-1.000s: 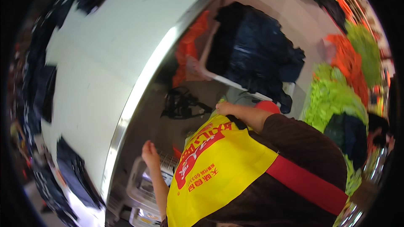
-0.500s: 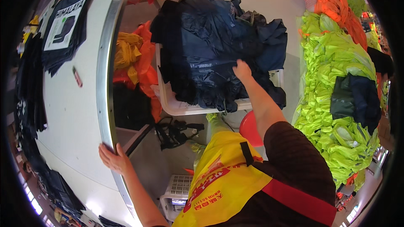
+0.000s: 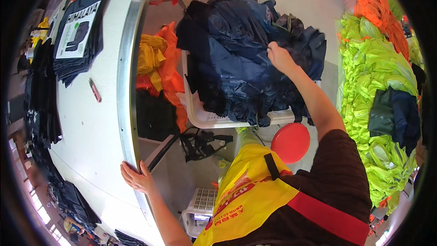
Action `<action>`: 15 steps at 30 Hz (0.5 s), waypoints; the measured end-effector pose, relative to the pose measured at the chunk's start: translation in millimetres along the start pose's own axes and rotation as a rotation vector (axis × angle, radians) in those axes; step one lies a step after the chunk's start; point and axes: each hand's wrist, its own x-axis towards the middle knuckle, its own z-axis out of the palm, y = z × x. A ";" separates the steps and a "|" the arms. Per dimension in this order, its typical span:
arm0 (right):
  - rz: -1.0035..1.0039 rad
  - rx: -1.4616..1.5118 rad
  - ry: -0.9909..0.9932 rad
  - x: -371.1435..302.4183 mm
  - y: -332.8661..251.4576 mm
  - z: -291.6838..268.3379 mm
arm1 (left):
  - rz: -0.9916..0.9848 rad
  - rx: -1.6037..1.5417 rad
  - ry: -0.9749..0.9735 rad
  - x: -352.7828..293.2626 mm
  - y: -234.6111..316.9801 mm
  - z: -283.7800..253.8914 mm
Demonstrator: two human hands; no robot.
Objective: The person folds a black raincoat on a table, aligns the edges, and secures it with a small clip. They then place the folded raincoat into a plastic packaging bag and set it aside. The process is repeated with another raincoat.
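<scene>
Now, my right grip (image 3: 280,58) pinching glossy navy fabric pile (image 3: 227,79); left grip (image 3: 140,181) spread on white metal-edged counter (image 3: 91,132), likely bracing.

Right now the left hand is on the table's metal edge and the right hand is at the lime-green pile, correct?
Not quite: the right hand is at the dark blue garments heaped in the white basket, as the head view shows. The left hand is indeed on the table's metal edge.
</scene>
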 end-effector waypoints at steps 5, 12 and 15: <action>0.159 0.966 -0.211 -79.8 -189.2 -50.8 | 0.017 -0.020 -0.002 0.4 -2.9 -6.2; 0.690 1.958 -0.784 -193.3 -388.0 -55.5 | 0.336 -0.492 -0.014 -78.4 -15.5 -52.5; 0.867 1.977 -0.885 -250.4 -438.6 -81.2 | 0.228 -0.881 0.173 -123.5 5.3 -111.3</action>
